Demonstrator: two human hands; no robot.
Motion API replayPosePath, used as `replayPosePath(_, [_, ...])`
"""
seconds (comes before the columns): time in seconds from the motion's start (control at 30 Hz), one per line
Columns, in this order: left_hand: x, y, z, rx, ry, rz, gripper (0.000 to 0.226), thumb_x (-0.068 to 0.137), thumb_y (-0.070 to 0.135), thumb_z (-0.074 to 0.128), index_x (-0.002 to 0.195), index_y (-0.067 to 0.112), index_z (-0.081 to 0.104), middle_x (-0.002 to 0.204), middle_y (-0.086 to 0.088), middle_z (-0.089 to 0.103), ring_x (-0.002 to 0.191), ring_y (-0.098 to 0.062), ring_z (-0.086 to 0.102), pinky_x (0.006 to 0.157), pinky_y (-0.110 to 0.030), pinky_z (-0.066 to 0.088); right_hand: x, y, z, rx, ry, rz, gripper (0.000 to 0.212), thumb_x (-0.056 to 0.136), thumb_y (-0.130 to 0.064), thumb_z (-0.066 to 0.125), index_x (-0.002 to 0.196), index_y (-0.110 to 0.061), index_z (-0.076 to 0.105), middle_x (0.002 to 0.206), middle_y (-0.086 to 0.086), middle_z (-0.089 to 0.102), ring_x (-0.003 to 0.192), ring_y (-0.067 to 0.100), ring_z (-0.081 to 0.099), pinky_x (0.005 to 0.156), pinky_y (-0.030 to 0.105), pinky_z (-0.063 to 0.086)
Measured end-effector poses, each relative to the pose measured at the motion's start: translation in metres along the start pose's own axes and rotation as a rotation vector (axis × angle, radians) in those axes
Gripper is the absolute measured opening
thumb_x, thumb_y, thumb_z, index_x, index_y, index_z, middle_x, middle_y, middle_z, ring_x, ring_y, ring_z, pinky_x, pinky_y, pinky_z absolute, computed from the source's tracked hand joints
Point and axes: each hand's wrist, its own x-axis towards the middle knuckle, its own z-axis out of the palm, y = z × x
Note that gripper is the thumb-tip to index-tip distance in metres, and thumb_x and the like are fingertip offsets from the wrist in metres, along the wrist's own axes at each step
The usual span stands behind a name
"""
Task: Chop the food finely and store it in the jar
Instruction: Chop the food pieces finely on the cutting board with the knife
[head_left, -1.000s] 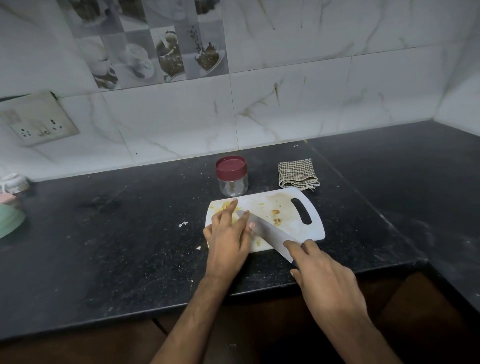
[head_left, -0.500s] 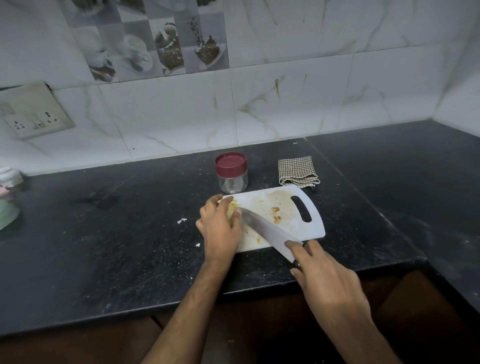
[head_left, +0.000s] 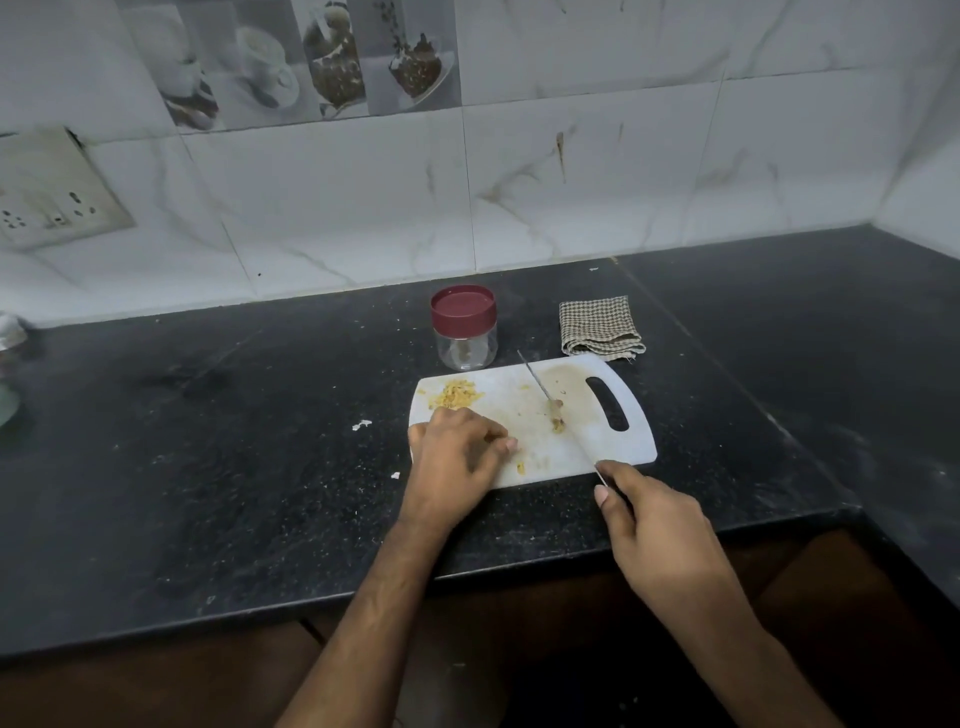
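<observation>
White plastic makes up the cutting board (head_left: 530, 452), which lies flat near the front edge of the black counter (head_left: 208, 467), and the single head view takes in everything.

A small heap of yellow chopped food (head_left: 456, 399) sits at the board's far left corner, with a few unchopped bits (head_left: 557, 422) in the middle and a stray crumb near the front edge. The bits look light, soft and slightly sticky, so I judge they would smear or cling rather than roll; scraping them together with the blade should work better than pinching them.

The left hand (head_left: 457, 457) rests on the board's left edge with its fingers curled loosely under; whether they pinch any food I cannot tell.

The right hand (head_left: 654, 540) is wrapped round the handle of the knife (head_left: 550, 402), just off the board's front edge, and the thin blade runs away across the middle of the board with its edge on the unchopped bits.

The jar (head_left: 464, 328), clear with a dark red lid still on, stands upright just behind the board's far edge. It looks light and smooth; I would hold the body while twisting the lid. A folded checked cloth (head_left: 600, 327) lies to its right.
</observation>
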Motion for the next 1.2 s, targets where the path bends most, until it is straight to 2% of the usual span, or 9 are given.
replayPosePath(0.13, [-0.0011,0.0009,0.0035,0.031,-0.159,0.129,0.017,0.094,0.046,0.065,0.105,0.038,0.076,0.099,0.019,0.058,0.102,-0.006,0.044,0.083,-0.032,0.019,-0.0015,-0.0023,0.0019,0.088,-0.026,-0.001,0.034,0.104,-0.036,0.045,0.136,-0.029,0.058,0.097,-0.011,0.069,0.092,0.004,0.063,0.083,0.026,0.049])
replayPosePath(0.33, [0.0005,0.0000,0.0033,0.027,-0.187,0.124,0.010,0.094,0.044,0.068,0.097,0.037,0.075,0.097,0.020,0.057,0.100,-0.006,0.042,0.081,-0.032,0.018,-0.0032,-0.0062,0.0042,0.110,-0.038,-0.030,0.036,0.103,-0.039,0.049,0.136,-0.030,0.058,0.111,-0.013,0.069,0.100,0.003,0.062,0.091,0.027,0.050])
replayPosePath(0.43, [0.0016,0.0012,0.0031,0.059,-0.190,0.119,0.012,0.094,0.046,0.066,0.094,0.034,0.068,0.098,0.017,0.054,0.099,-0.007,0.040,0.081,-0.032,0.019,-0.0045,-0.0075,0.0032,0.102,-0.046,-0.041,0.035,0.103,-0.037,0.049,0.136,-0.029,0.058,0.110,-0.013,0.069,0.099,0.002,0.062,0.088,0.023,0.049])
replayPosePath(0.53, [0.0024,0.0021,0.0046,0.122,-0.185,0.114,0.017,0.099,0.047,0.057,0.094,0.031,0.062,0.098,0.016,0.050,0.097,-0.008,0.037,0.079,-0.031,0.019,-0.0047,-0.0069,0.0028,0.107,-0.048,-0.042,0.035,0.103,-0.037,0.049,0.136,-0.029,0.059,0.107,-0.014,0.069,0.099,0.002,0.062,0.089,0.025,0.051])
replayPosePath(0.7, [0.0041,0.0007,0.0047,0.140,-0.069,-0.072,0.017,0.103,0.042,0.048,0.092,0.031,0.054,0.097,0.014,0.054,0.094,-0.011,0.042,0.079,-0.033,0.021,-0.0039,-0.0063,0.0035,0.098,-0.059,-0.028,0.036,0.103,-0.038,0.050,0.137,-0.029,0.057,0.107,-0.014,0.068,0.098,0.002,0.061,0.090,0.025,0.050])
replayPosePath(0.87, [0.0023,-0.0005,0.0022,0.080,-0.033,-0.092,0.008,0.102,0.027,0.056,0.100,0.033,0.060,0.102,0.019,0.060,0.098,-0.008,0.045,0.081,-0.031,0.021,-0.0033,-0.0084,0.0051,0.097,-0.058,-0.007,0.035,0.102,-0.037,0.054,0.135,-0.030,0.059,0.105,-0.017,0.066,0.099,0.002,0.062,0.092,0.025,0.050])
replayPosePath(1.03, [-0.0009,0.0005,0.0004,0.011,-0.030,-0.006,0.015,0.100,0.042,0.059,0.108,0.032,0.066,0.106,0.018,0.060,0.104,-0.007,0.046,0.090,-0.036,0.027,-0.0025,-0.0082,0.0036,0.073,-0.042,-0.010,0.037,0.102,-0.038,0.053,0.138,-0.030,0.056,0.118,-0.014,0.066,0.103,0.003,0.059,0.094,0.025,0.049])
replayPosePath(1.13, [-0.0020,0.0021,0.0005,0.084,-0.133,0.075,0.034,0.091,0.062,0.061,0.113,0.038,0.068,0.112,0.019,0.050,0.107,-0.005,0.040,0.087,-0.033,0.023,-0.0011,-0.0064,0.0032,0.057,-0.026,0.004,0.038,0.103,-0.038,0.052,0.140,-0.030,0.054,0.123,-0.012,0.064,0.102,0.002,0.055,0.092,0.023,0.046])
replayPosePath(1.2, [-0.0012,0.0030,0.0013,0.106,-0.159,0.075,0.034,0.089,0.063,0.063,0.110,0.038,0.070,0.113,0.018,0.047,0.109,-0.005,0.038,0.089,-0.034,0.024,-0.0002,-0.0048,0.0030,0.050,-0.008,0.006,0.037,0.103,-0.038,0.050,0.139,-0.030,0.054,0.124,-0.011,0.063,0.102,0.004,0.054,0.091,0.025,0.045])
